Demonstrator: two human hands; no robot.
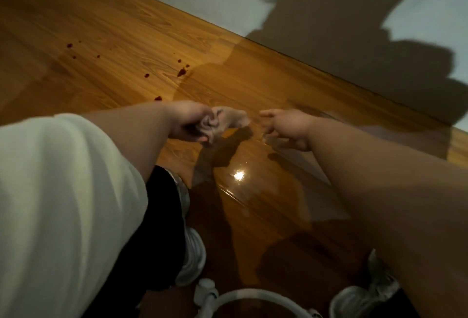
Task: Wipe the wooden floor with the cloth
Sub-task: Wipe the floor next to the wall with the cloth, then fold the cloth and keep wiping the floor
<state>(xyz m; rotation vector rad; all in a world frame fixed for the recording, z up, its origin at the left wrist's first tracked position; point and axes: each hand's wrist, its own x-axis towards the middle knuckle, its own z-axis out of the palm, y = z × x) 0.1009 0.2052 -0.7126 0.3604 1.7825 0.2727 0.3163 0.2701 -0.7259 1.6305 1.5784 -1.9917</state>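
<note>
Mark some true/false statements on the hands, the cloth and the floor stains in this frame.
1. The left hand grips the cloth, which is bunched up. True.
2. The right hand also holds the cloth. False: its fingers are spread and apart from the cloth.
3. Dark red spots lie on the wooden floor. True.
4. The cloth is spread flat over the spots. False: it is bunched in the left hand, away from the spots.

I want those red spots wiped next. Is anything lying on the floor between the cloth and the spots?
Nothing visible. The cloth, bunched in the left hand, is held over the wooden floor, and only open boards lie between it and the red spots.
</note>
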